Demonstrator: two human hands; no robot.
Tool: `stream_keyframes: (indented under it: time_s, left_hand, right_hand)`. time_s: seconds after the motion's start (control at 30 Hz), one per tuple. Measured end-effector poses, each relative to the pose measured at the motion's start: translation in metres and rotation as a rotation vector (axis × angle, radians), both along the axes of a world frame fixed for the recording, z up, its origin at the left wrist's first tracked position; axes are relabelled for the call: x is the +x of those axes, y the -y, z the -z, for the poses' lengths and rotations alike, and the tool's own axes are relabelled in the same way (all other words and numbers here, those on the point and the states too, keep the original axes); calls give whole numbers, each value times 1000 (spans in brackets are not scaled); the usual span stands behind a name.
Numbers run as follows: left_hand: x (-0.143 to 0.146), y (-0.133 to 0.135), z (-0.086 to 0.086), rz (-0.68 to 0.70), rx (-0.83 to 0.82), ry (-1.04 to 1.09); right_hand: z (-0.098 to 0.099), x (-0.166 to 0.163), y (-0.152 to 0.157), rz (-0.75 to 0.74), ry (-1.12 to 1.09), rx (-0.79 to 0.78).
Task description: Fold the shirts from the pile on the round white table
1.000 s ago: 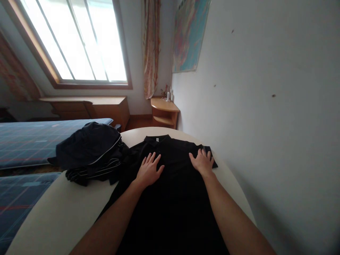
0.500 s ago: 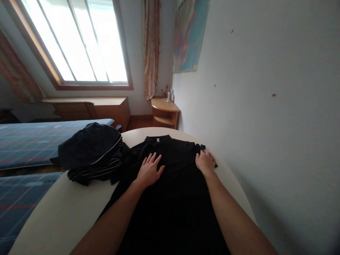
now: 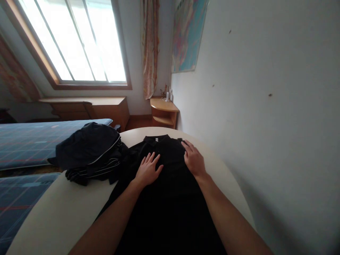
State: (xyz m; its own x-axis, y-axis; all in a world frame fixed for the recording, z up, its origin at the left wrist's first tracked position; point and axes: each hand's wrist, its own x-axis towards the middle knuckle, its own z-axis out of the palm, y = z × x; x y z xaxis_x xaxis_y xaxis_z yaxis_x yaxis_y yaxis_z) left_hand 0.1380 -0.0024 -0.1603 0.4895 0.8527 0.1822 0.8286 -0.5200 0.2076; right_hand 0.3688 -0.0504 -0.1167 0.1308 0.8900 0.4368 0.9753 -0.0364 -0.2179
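A black polo shirt (image 3: 170, 198) lies spread on the round table, its collar (image 3: 149, 139) at the far end with a small white label inside. My left hand (image 3: 148, 170) rests flat on the chest of the shirt, fingers spread. At the shirt's right shoulder, my right hand (image 3: 194, 159) is closed on the sleeve cloth, which is turned inward over the body. A small bunched bit of dark cloth pokes out beyond those fingertips. The lower part of the shirt runs down between my forearms, too dark to show folds.
A pile of dark clothes (image 3: 87, 148) with white piping sits at the table's left, touching the shirt. Beyond the cream table (image 3: 66, 209) are plaid mattresses (image 3: 26, 141), a wooden corner shelf (image 3: 164, 105) and a desk. The white wall (image 3: 252, 134) stands close on the right.
My right hand has moved left, bringing the right sleeve in from the table edge onto the shirt. The left hand stays in place on the chest.
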Motion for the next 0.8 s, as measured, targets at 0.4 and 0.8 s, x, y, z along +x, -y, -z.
stream_keyframes:
  time_s: [0.4,0.8]
  left_hand:
    - [1,2,-3,-2,2,-4]
    - [1,1,-3,54,49,71]
  right_hand:
    - [6,-11,0,28,-46,-230]
    - [3,-23,6,-256,-291,-271]
